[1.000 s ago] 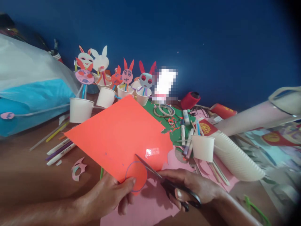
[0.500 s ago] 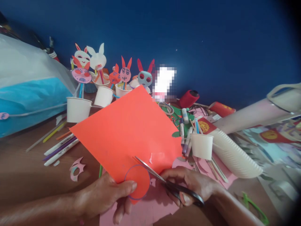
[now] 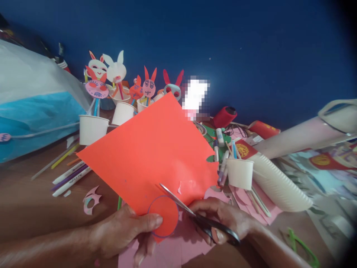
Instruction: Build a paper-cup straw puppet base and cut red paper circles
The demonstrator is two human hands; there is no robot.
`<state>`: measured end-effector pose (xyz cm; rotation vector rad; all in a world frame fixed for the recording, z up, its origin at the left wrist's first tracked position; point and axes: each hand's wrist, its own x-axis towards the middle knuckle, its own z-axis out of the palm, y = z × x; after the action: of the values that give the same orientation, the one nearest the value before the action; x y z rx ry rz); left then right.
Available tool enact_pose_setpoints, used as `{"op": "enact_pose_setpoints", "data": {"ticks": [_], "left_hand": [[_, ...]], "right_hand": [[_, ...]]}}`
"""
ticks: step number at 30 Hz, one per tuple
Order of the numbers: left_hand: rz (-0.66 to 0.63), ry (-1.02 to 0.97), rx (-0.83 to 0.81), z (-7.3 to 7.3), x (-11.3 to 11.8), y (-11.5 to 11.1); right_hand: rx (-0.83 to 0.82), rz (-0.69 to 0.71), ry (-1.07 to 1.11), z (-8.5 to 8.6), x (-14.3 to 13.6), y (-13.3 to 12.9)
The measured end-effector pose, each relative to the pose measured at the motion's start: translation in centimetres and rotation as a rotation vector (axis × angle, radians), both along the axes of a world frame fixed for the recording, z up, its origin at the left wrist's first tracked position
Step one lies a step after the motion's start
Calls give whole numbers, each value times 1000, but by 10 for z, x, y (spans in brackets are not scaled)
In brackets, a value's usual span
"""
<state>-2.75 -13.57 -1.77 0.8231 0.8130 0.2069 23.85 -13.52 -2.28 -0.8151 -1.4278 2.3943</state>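
My left hand (image 3: 136,227) pinches the lower edge of a large orange-red paper sheet (image 3: 147,149), its thumb resting on a circle (image 3: 167,217) outlined in purple. A curved cut runs along the upper and right side of that circle. Black-handled scissors (image 3: 205,223) are in my right hand (image 3: 223,219), with fingers through the handles. Their blades point up and left, lying at the paper just beyond the circle's edge. Beneath both hands lies pink paper (image 3: 178,251). A small pale pink scrap (image 3: 179,188) sits on the sheet.
Bunny-faced paper puppets (image 3: 97,88) stand in white paper cups (image 3: 93,130) at the back left. Acrylic markers (image 3: 71,178) and a pink scrap (image 3: 92,201) lie left. To the right are a white cup with sticks (image 3: 240,174), stacked paper plates (image 3: 279,182) and green-handled scissors (image 3: 302,245).
The orange-red sheet has tilted up slightly, its top corner rising and covering more of the cups behind. Both hands and the scissors stay almost in place.
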Motion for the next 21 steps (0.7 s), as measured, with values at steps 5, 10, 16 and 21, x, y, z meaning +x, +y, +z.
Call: {"op": "enact_pose_setpoints", "data": {"ticks": [5, 10, 16, 21], "left_hand": [[9, -11, 3, -1, 1, 0], [1, -11, -14, -4, 0, 0], [2, 8, -2, -2, 1, 0], [-16, 27, -24, 1, 0, 3]], "right_hand": [[4, -24, 34, -2, -1, -1], [4, -32, 21, -5, 0, -2], [11, -35, -22, -7, 1, -3], [10, -37, -42, -6, 1, -4]]}}
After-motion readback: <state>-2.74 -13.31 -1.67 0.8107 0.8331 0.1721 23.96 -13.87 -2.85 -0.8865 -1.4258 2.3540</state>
